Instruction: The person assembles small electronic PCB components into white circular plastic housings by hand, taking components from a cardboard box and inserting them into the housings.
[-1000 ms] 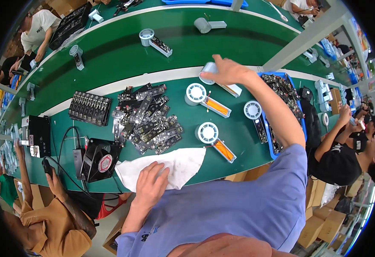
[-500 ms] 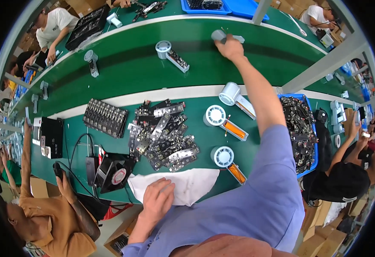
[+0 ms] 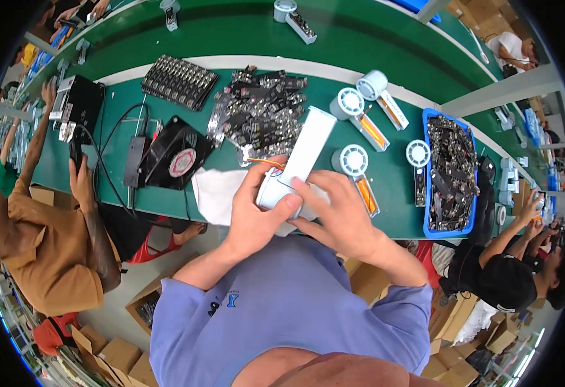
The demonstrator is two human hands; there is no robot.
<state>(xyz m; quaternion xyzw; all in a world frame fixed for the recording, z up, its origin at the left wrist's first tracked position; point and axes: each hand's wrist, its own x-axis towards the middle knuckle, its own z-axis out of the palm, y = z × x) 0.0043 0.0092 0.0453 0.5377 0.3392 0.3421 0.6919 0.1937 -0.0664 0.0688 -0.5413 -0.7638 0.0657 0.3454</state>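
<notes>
A pale blue handheld fan (image 3: pixel 309 145) is held in front of my chest, its handle slanting up and away to the right. Thin orange-red wires stick out beside its round head. My left hand (image 3: pixel 255 209) wraps around the head, thumb across it. My right hand (image 3: pixel 340 209) grips the head's other side and the handle's base, fingers closed on them. Under the hands lies a white cloth (image 3: pixel 218 193). To the right, handheld fans with orange parts in their open handles (image 3: pixel 352 160) rest on the green table, near another fan with a dark board (image 3: pixel 418 155).
Loose circuit boards (image 3: pixel 260 116) are heaped mid-table beside a stacked board panel (image 3: pixel 179 82). A black blower fan (image 3: pixel 178 155) and cables lie left. A blue tray (image 3: pixel 427 222) of boards stands right. Fans sit on the far green strip (image 3: pixel 231 32). Co-workers sit on both sides.
My right hand has come back from the far green strip with the pale blue fan. The left hand has left the cloth and now holds the fan too. The view has shifted.
</notes>
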